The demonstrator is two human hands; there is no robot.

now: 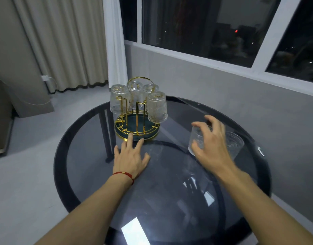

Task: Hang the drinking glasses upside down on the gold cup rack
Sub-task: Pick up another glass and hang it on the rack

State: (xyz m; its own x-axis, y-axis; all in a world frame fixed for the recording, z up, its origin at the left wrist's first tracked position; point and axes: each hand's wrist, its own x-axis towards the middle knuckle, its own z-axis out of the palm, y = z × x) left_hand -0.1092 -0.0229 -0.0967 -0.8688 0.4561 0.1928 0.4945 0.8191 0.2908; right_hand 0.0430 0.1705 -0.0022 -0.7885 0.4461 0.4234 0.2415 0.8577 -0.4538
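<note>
The gold cup rack (137, 128) with a dark green base stands at the far left of the round glass table (162, 200). Several clear ribbed glasses hang upside down on its pegs, the nearest one (157, 106) at the right. My left hand (130, 157) lies flat on the table, fingers spread, fingertips touching the rack's base rim. My right hand (209, 144) is curled over an upright glass (196, 138) on the table, fingers around it. A second upright glass (234, 143) stands just right of it, partly hidden by the hand.
A window (222, 29) and grey wall run along the right behind the table. Beige curtains (63, 41) hang at the back left. The table's dark legs (108, 131) show through the glass top.
</note>
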